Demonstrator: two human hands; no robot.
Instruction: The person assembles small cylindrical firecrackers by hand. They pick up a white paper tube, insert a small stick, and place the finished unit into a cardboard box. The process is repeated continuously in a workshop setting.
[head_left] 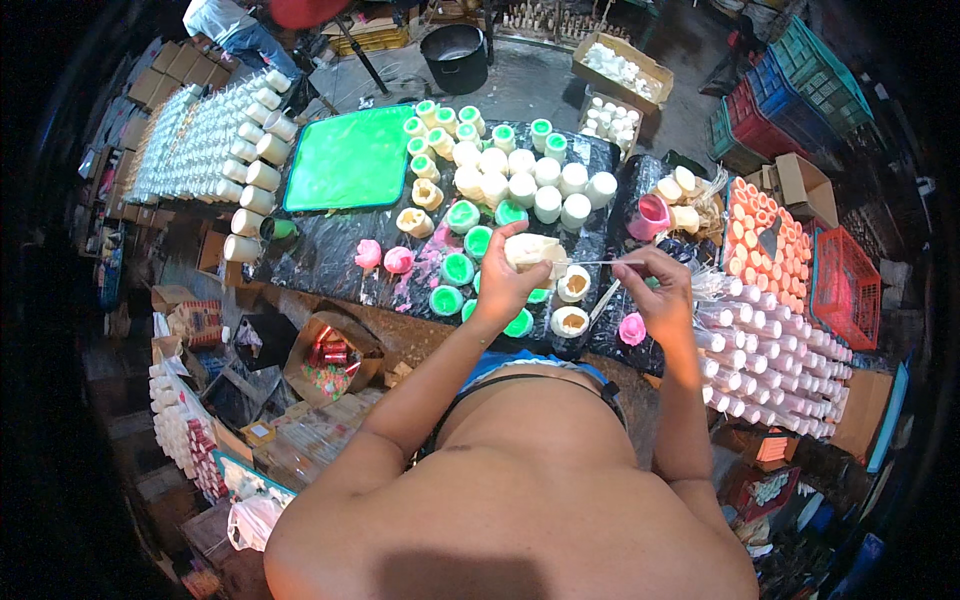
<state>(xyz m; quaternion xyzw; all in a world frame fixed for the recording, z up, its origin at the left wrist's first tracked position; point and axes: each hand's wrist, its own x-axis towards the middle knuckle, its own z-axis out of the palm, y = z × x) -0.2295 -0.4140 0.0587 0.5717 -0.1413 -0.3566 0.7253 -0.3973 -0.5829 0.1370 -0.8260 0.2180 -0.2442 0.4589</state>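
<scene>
- Cream wax mould [532, 250] sits gripped in the left hand [505, 280], above the black table [330, 250].
- Right hand [660, 290] pinches a thin wick [600, 262] reaching the mould.
- Green cups [455, 268] lie just below.

Bright green mat [350, 158], cream white candle [532, 250], pink flower moulds [383, 257], black bucket [455, 55]

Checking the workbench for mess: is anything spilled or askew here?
Yes. Pink and green splashes stain the black sheet near the green-filled cups, looking like spilled colour. A white cylinder at the sheet's left edge lies on its side.
</scene>
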